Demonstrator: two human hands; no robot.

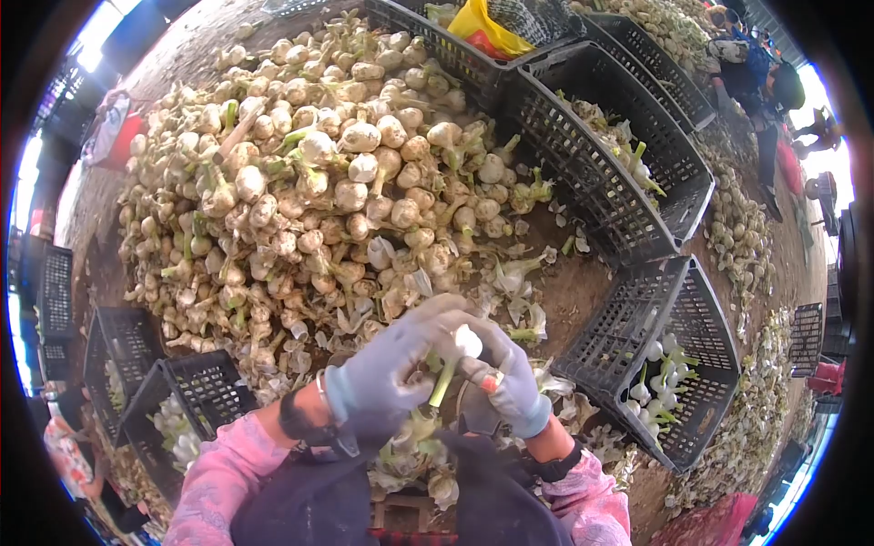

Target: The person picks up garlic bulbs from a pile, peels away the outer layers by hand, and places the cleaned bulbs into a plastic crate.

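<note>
A white garlic bulb [468, 342] with a green stem pointing down is between my two gloved hands, in front of my lap. My left hand [387, 359] curls its fingers over the bulb's upper side; they are blurred by motion. From the other side, the index finger and thumb of my right hand [512, 378] close around the bulb. A small orange-red patch shows by the right thumb; I cannot tell what it is. Below the hands lie loose garlic skins [414, 455]. Just beyond is a large heap of unpeeled garlic [309, 200].
A black crate [628, 318] with cleaned garlic bulbs [663, 382] stands at my right. Another black crate [592, 164] is behind it. More crates [205, 391] stand at the left. Other people [760, 86] are at the far right, near more garlic on the ground.
</note>
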